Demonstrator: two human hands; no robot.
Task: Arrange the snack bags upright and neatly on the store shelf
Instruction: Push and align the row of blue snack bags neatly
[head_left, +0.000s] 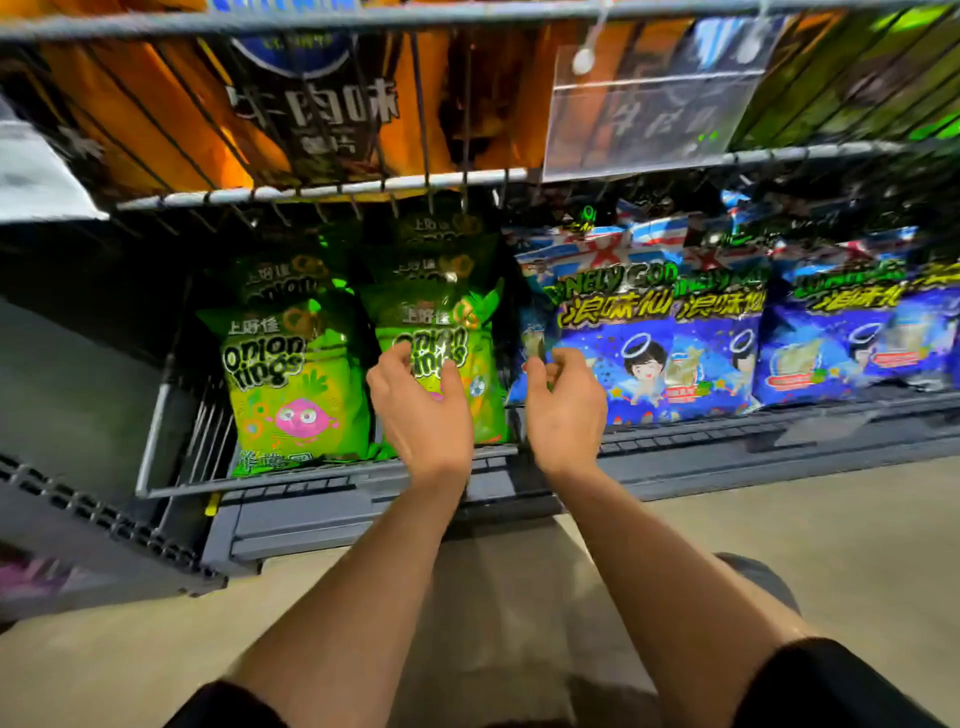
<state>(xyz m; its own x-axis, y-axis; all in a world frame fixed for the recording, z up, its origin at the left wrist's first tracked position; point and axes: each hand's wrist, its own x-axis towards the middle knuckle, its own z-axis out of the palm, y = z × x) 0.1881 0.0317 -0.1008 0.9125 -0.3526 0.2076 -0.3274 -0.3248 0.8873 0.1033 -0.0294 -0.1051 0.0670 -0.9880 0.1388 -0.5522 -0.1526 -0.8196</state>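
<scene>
Two columns of green onion-ring bags stand upright on the low wire shelf (322, 475). My left hand (418, 410) grips the front bag of the right column (480, 374), fingers and thumb curled over its face. The front bag of the left column (291, 384) stands free beside it. To the right is a row of blue snack bags. My right hand (563, 410) has its fingers curled at the left edge of the nearest blue bag (623, 358) and seems to pinch it. Motion blur softens the picture.
More blue bags (841, 338) fill the shelf to the right. Above, a wire shelf (332, 188) holds orange and dark bags, with a clear price-tag holder (649, 119) hanging from it. A grey base rail (363, 514) runs under the low shelf, and the beige floor lies below.
</scene>
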